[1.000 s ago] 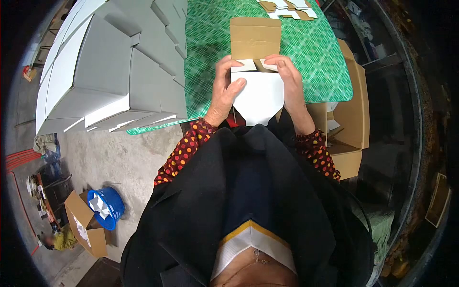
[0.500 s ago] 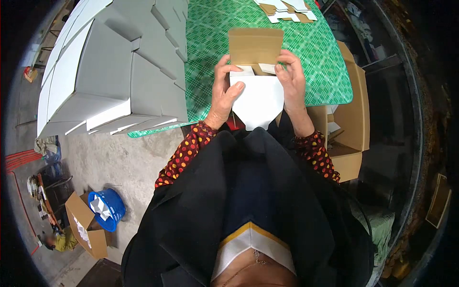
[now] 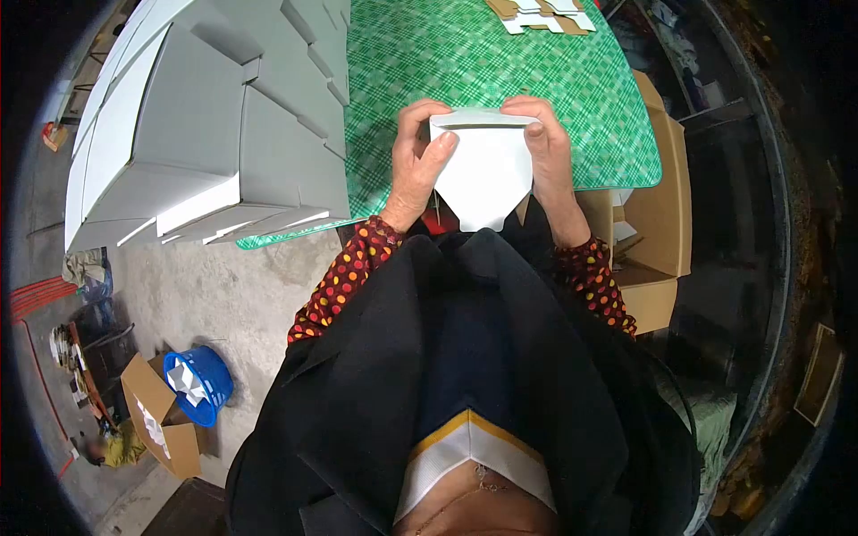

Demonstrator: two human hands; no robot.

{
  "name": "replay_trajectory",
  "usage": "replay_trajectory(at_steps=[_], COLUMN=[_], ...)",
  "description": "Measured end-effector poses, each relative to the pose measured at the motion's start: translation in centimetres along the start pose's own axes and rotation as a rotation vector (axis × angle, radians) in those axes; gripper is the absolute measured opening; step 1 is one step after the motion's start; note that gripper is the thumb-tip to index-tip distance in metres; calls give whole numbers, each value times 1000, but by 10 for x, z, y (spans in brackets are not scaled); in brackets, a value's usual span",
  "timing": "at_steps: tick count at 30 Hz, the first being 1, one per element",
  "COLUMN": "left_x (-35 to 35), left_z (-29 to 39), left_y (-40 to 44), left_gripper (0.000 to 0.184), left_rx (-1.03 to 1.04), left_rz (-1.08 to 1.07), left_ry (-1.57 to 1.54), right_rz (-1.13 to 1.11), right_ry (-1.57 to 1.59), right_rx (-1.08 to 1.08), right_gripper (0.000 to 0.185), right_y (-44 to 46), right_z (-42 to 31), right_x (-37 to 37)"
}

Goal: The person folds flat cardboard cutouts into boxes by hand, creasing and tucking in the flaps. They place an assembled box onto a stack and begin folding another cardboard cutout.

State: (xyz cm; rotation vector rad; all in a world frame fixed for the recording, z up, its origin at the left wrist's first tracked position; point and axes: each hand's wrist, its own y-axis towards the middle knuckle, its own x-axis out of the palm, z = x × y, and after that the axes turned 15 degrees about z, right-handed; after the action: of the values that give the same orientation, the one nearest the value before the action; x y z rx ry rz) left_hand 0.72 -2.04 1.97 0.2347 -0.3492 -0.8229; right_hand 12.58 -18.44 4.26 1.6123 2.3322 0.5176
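Between my two hands, close to my chest at the table's near edge, is a small white cardboard box (image 3: 483, 174). Its top flap is folded over toward me, with a narrow dark gap along the front edge. My left hand (image 3: 418, 156) grips the box's left side, thumb on the front face and fingers over the top corner. On the right side, my right hand (image 3: 550, 152) grips it the same way, thumb near the upper front corner and fingers on the flap. The inside of the box is hidden.
Stacked white boxes (image 3: 286, 152) fill the left of the green checked table (image 3: 420, 54). Flat cardboard pieces (image 3: 545, 16) lie at the far right. A large open carton (image 3: 661, 205) stands at right. A blue basket (image 3: 212, 380) and another carton (image 3: 179, 442) sit on the floor.
The flap, which stood upright showing its brown inside, has been folded down over the box opening. Both hands have shifted their fingers onto the top edge.
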Motion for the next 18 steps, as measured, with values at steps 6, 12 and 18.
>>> replay_trajectory(at_steps=[6, 12, 18], left_x=[1, 7, 7], left_z=[1, 15, 19], left_y=[2, 1, 2], left_gripper=[41, 39, 35], left_rx=[-4, -84, -141], left_rz=[-7, -18, -24], left_ry=[37, -37, -80], right_rz=[-7, 19, 21], right_ry=[90, 161, 171], right_rx=[68, 140, 157], right_gripper=[27, 25, 28], right_y=[-4, -9, -10], right_z=[-10, -18, -22], right_x=[3, 5, 7])
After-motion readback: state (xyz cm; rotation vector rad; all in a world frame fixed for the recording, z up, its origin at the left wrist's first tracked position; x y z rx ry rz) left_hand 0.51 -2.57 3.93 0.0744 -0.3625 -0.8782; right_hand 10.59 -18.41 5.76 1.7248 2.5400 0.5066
